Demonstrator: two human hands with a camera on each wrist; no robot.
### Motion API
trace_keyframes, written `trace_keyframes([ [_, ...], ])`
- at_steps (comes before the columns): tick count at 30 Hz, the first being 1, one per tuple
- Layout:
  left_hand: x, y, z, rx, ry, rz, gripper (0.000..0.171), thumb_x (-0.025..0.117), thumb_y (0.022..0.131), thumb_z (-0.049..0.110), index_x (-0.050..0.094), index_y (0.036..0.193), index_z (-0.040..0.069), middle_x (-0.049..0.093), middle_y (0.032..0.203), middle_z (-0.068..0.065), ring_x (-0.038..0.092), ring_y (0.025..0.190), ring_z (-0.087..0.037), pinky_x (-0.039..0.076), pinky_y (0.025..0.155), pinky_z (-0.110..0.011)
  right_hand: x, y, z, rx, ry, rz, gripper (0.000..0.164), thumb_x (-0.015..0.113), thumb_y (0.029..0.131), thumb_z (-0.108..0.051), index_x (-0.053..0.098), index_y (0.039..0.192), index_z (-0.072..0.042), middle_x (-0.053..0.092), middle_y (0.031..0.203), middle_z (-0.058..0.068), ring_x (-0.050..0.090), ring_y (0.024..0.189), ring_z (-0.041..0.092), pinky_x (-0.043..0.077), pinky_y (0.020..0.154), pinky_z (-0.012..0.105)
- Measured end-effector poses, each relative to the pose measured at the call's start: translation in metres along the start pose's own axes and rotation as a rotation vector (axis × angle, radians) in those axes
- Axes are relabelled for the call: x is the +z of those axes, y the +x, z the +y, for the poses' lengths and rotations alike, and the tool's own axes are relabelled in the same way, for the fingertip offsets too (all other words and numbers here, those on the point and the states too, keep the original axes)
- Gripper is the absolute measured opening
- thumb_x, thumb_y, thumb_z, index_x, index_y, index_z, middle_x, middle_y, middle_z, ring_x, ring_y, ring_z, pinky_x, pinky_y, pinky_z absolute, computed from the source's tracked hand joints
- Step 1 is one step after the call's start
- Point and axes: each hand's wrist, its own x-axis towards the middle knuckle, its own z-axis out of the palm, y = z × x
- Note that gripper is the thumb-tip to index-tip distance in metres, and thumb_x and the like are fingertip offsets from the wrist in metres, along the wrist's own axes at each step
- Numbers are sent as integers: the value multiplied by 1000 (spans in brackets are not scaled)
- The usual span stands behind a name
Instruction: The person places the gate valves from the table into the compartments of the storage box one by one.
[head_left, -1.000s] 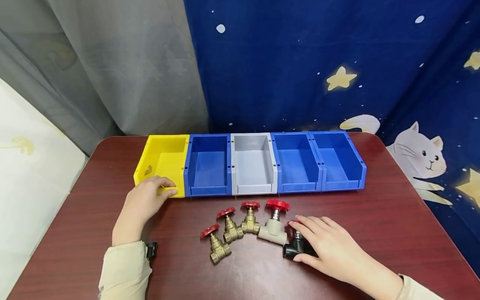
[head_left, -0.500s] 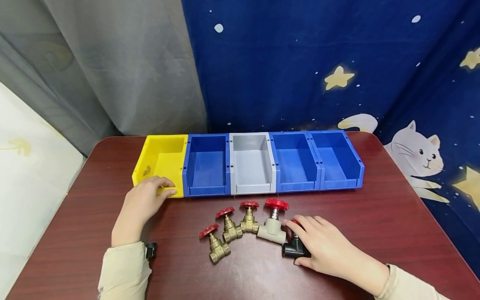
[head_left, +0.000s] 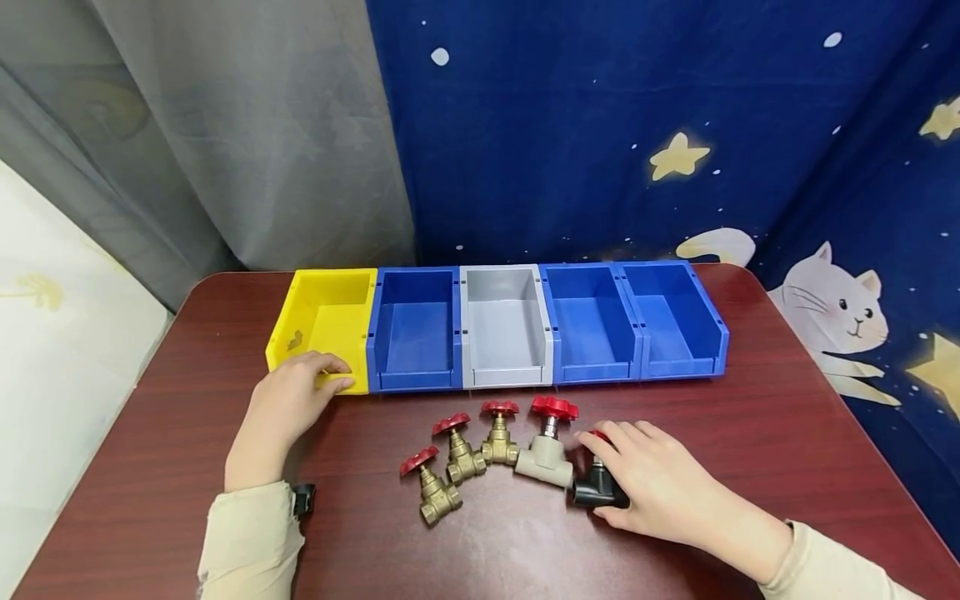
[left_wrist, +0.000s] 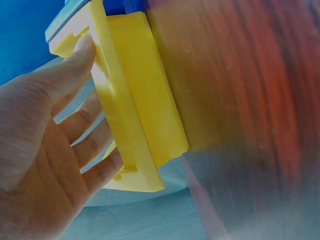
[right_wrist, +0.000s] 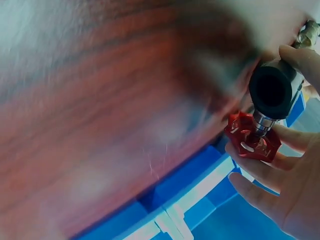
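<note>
My left hand [head_left: 288,400] pinches the front lip of a yellow storage bin [head_left: 341,329] at the left end of a row. In the left wrist view its thumb lies on the lip of the yellow bin [left_wrist: 142,85], the other fingers behind it. My right hand [head_left: 663,483] holds a black valve [head_left: 597,492] low over the table, thumb against the body and fingers around its red handwheel [right_wrist: 267,147]. To its left is a grey plastic valve [head_left: 546,462] with a red handwheel. Farther left lie three brass valves, the leftmost brass valve [head_left: 440,502] nearest the table's front.
Joined to the yellow bin are a blue bin [head_left: 418,333], a grey bin [head_left: 506,329] and two more blue bins, the last blue bin [head_left: 675,325] at the right end. They stand toward the back of the reddish-brown table [head_left: 360,542]. Curtains [head_left: 570,125] hang behind.
My right hand has moved slightly right with the black valve, which has turned a little and drawn away from the grey valve. The left hand has stayed on the yellow bin.
</note>
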Motion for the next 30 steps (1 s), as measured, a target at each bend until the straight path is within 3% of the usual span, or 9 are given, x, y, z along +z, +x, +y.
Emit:
trace_keyframes([
  [13, 2, 0, -3, 4, -10, 2, 24, 72, 92, 29, 72, 106, 10, 68, 109, -15, 60, 100, -36, 46, 89, -60, -26, -2, 27, 65, -32, -1, 85, 86, 67, -51, 57, 133, -7, 61, 119, 13, 61, 102, 29, 52, 89, 49],
  [23, 1, 4, 1, 6, -8, -8, 24, 72, 91, 28, 72, 108, 10, 68, 110, -15, 60, 101, -36, 47, 89, -59, -40, 1, 66, 98, -82, 125, 84, 86, 64, -47, 58, 131, -4, 61, 114, 15, 63, 95, 31, 53, 79, 50],
  [30, 1, 1, 0, -6, -15, -4, 24, 73, 91, 28, 72, 107, 9, 68, 109, -15, 60, 100, -35, 47, 90, -58, -47, 5, 94, 42, -118, 172, 85, 87, 63, -42, 57, 131, -2, 60, 117, 19, 62, 96, 34, 52, 79, 50],
])
